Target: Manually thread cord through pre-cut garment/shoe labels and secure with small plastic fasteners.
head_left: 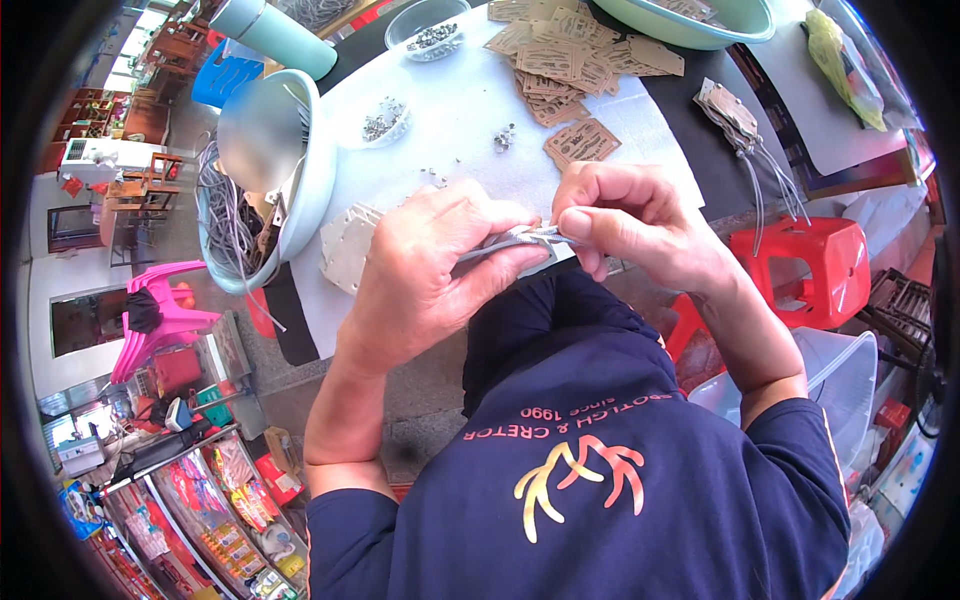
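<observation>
Over the near edge of the table, my left hand (pixel 425 265) pinches a grey cord (pixel 525 237) between thumb and fingers. My right hand (pixel 640 220) grips the same cord a little to the right, thumb against forefinger. Between the two hands the cord looks looped or crossed; a small pale piece shows just beneath it, too hidden to name. Beside my left wrist lies a stack of pale tags (pixel 345 245). Beyond my fingers, a brown printed card tag (pixel 582 143) and a small heap of metal beads (pixel 505 138) rest on the white table cover (pixel 460 110).
Brown tags (pixel 560 55) pile up at the back, near a green basin (pixel 700 25). Clear bowls (pixel 385 122) hold beads. At left stands a blue basin (pixel 318 170) of grey cords. Corded tags (pixel 730 115) lie at right, above a red stool (pixel 805 265).
</observation>
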Tool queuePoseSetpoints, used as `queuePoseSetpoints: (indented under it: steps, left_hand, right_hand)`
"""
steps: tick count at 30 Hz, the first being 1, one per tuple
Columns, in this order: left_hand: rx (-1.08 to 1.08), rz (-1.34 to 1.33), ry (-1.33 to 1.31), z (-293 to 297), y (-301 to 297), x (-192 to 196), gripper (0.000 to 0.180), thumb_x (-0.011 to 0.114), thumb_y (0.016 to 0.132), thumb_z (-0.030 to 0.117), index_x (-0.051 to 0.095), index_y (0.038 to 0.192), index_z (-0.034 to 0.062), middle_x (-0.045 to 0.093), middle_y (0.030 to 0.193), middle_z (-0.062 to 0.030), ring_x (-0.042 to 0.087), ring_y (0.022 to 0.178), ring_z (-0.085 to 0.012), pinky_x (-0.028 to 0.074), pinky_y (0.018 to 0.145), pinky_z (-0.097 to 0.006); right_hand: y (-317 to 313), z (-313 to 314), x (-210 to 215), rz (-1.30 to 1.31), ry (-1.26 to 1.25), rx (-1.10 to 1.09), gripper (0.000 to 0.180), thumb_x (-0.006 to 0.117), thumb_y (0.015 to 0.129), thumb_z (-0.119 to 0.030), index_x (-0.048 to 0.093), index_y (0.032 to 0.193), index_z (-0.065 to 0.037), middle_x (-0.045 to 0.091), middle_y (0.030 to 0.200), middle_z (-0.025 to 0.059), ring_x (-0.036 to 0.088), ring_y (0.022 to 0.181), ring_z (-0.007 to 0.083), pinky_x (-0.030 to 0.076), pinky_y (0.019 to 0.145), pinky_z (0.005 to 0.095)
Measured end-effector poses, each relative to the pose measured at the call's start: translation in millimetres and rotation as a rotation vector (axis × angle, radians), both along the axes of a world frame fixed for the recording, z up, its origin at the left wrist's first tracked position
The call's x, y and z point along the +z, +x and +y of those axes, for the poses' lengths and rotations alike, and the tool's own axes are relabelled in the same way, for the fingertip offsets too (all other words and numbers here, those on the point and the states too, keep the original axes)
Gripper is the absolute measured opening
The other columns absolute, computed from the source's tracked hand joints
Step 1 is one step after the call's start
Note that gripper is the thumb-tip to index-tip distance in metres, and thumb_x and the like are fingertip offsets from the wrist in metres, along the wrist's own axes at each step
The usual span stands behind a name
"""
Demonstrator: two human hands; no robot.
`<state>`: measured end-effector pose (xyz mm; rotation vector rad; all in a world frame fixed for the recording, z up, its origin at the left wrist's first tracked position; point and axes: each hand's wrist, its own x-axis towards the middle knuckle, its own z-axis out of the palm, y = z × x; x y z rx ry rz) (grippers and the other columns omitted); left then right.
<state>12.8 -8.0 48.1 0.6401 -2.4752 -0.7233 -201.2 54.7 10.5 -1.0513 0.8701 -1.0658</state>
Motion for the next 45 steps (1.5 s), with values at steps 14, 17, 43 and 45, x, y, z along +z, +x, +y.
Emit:
queuePoseSetpoints:
  steps: [14,17,43,45]
  left_hand:
    - [-0.058,-0.030,-0.123,0,2,4,0.015,0.074,0.076,0.012,0.066,0.087,0.0057,0.056,0.069,-0.0069,0.055,0.064,-0.0264,0.043,0.060,-0.037]
    - [-0.058,-0.035,-0.121,-1,3,3,0.015,0.074,0.075,0.011,0.066,0.087,0.0060,0.056,0.069,-0.0066,0.056,0.065,-0.0263,0.044,0.060,-0.036]
    - [0.328,0.711,0.567,6,14,-40,0.029,0.061,0.090,0.000,0.057,0.119,-0.0054,0.067,0.107,-0.0199,0.066,0.103,-0.0270,0.055,0.082,-0.033]
    - [0.234,0.509,0.584,7,24,-41,0.036,0.047,0.102,0.021,0.053,0.120,-0.0098,0.068,0.100,-0.0221,0.069,0.092,-0.0281,0.056,0.076,-0.033]
  right_hand:
    - [5,14,-7,0.335,-0.462,-0.168,0.012,0.061,0.091,-0.008,0.056,0.084,0.001,0.054,0.083,0.0051,0.052,0.064,0.0078,0.040,0.055,0.0227]
    - [6,14,-5,0.298,-0.349,-0.140,0.013,0.063,0.091,-0.010,0.056,0.085,0.000,0.053,0.080,0.0032,0.051,0.067,0.0078,0.040,0.057,0.0245]
    - [10,11,-22,0.412,-0.552,-0.274,0.018,0.068,0.085,-0.001,0.068,0.103,0.002,0.067,0.092,0.0114,0.065,0.078,0.0169,0.052,0.068,0.0272]
    - [11,10,-29,0.456,-0.597,-0.299,0.019,0.069,0.084,0.000,0.068,0.103,0.002,0.068,0.093,0.0117,0.065,0.080,0.0176,0.052,0.069,0.0276]
